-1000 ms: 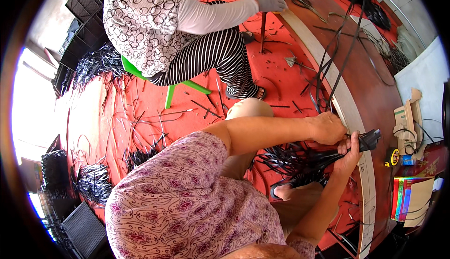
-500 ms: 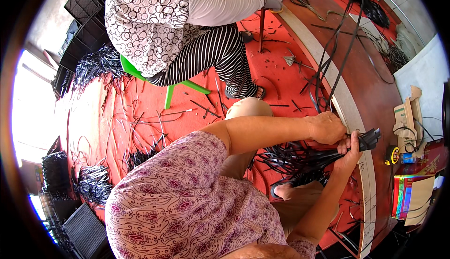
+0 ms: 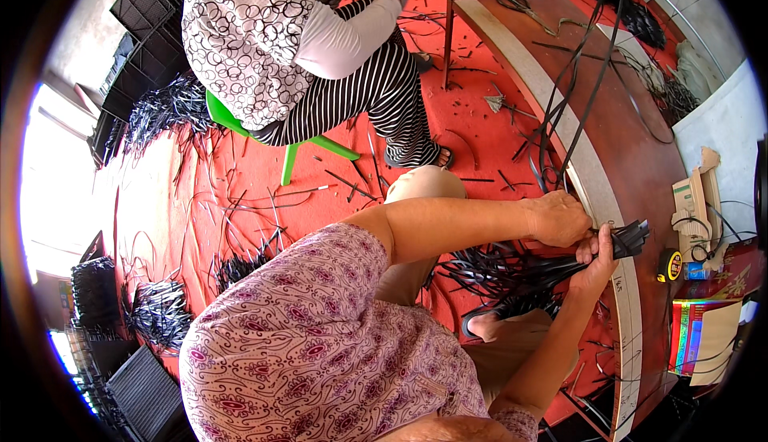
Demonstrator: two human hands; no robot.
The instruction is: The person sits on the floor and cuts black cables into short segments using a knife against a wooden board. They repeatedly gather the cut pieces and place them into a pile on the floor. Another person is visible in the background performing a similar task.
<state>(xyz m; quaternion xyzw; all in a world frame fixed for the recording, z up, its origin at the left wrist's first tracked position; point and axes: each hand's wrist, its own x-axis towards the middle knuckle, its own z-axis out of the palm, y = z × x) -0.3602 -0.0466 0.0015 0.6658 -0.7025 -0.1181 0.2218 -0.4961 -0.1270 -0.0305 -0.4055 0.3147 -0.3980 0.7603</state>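
A bundle of flat black strips [image 3: 544,270] runs from the floor up to the table edge, its ends sticking out past my fingers. My right hand [image 3: 596,256] is closed around the bundle near those ends, thumb on top. Just beside it, my left hand [image 3: 560,218] is a fist with its fingertips turned toward the bundle. What it pinches is hidden by the knuckles. Both hands are at the pale front edge of the brown table [image 3: 648,162].
A co-worker [image 3: 248,42] sits on a green stool [image 3: 292,162] at the far left. Loose strips litter the red floor [image 3: 320,210]. Long strips hang over the table. A tape measure [image 3: 670,265] and cardboard pieces [image 3: 692,210] lie on its right side.
The co-worker's gloved hand has left the table's far corner and swung back to the left, the arm now bent. My hands and the black bundle have hardly moved.
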